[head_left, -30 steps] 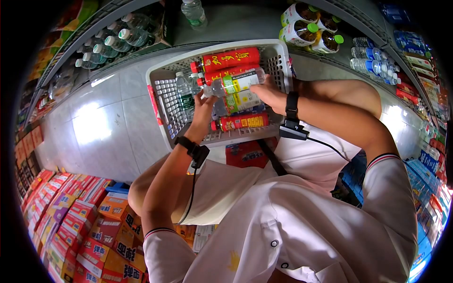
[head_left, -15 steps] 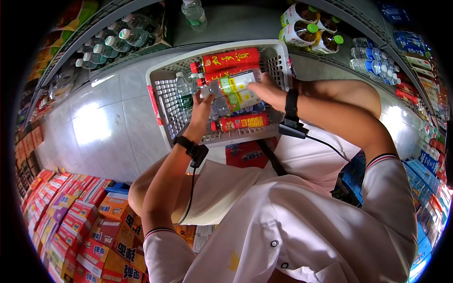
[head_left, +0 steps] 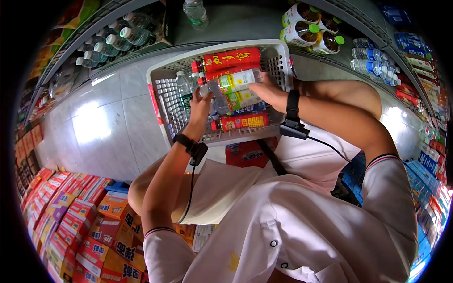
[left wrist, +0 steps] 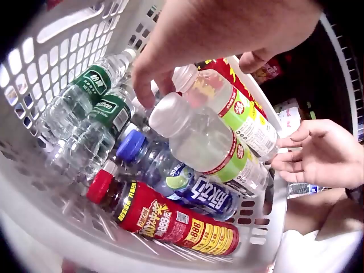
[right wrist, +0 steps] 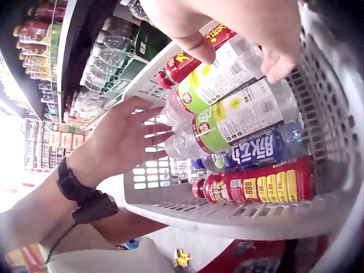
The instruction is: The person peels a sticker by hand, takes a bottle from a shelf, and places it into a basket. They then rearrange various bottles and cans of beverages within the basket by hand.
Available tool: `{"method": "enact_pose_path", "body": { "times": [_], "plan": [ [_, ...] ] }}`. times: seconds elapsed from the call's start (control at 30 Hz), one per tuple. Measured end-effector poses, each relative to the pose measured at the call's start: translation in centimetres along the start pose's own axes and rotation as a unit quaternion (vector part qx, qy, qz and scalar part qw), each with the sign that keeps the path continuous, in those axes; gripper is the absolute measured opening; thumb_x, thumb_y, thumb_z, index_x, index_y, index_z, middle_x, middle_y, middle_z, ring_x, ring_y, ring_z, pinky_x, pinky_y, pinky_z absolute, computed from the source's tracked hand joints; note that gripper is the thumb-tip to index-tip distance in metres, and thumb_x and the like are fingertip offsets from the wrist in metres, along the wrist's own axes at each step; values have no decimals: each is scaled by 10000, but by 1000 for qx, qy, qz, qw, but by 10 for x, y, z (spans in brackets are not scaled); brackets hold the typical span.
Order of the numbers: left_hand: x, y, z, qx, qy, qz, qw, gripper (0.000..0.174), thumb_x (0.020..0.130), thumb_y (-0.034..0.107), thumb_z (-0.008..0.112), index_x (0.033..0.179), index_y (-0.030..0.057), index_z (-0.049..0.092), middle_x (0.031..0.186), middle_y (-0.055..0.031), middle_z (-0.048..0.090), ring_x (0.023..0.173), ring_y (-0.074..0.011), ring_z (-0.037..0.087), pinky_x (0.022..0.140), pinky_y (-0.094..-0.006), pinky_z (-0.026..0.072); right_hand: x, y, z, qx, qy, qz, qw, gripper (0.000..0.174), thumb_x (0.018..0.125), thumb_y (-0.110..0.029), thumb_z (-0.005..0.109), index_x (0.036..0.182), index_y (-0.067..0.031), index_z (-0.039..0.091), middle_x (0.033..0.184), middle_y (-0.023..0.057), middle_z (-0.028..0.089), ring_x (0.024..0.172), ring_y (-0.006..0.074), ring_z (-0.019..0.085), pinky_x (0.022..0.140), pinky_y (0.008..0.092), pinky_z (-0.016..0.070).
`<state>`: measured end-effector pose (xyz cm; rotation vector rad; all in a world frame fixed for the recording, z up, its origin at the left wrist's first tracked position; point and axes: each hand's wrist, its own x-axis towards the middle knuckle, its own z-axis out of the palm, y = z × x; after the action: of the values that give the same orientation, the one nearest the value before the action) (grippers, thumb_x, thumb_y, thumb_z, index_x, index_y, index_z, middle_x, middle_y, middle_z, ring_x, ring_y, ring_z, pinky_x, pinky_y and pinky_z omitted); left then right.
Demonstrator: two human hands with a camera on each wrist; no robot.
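Note:
Two clear drink bottles with green-and-white labels lie side by side in a light grey basket (head_left: 155,78). My left hand (head_left: 200,111) holds the cap end of the upper bottle (head_left: 238,80), its fingertips around the whitish cap. At that bottle's base is my right hand (head_left: 270,93), thumb and fingers gripping the end. The lower clear bottle (left wrist: 213,145) lies right beside it. Below it are a blue-labelled bottle (left wrist: 179,173) and a red-labelled bottle (left wrist: 170,219). Larger red bottles (head_left: 231,59) lie along the basket's far side, and green-labelled water bottles (left wrist: 94,131) fill its left end.
Shelves ahead carry water bottles (head_left: 118,42), a single bottle (head_left: 195,14) and green-capped bottles of brown drink (head_left: 302,33). Stacked cartons (head_left: 101,236) stand at the lower left. Grey floor tiles (head_left: 113,132) lie left of the basket. Cables hang from both wrist cameras.
The upper clear bottle has shifted slightly left, and more of its cap shows. My left hand has moved slightly up and left with it; my right hand has barely moved.

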<state>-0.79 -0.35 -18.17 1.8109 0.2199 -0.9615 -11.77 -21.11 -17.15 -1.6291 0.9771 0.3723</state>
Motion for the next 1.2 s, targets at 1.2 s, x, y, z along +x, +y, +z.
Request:
{"method": "enact_pose_path", "body": {
  "times": [1.2],
  "plan": [
    [31,-52,-13,-32,-113,-166,979,317,948,365,518,976,51,537,763,-26,551,634,-131,519,569,-274,437,-7,5,-6,73,-47,143,986,232,716,-256,601,733,-33,537,707,52,458,656,156,414,547,324,316]
  ]
}}
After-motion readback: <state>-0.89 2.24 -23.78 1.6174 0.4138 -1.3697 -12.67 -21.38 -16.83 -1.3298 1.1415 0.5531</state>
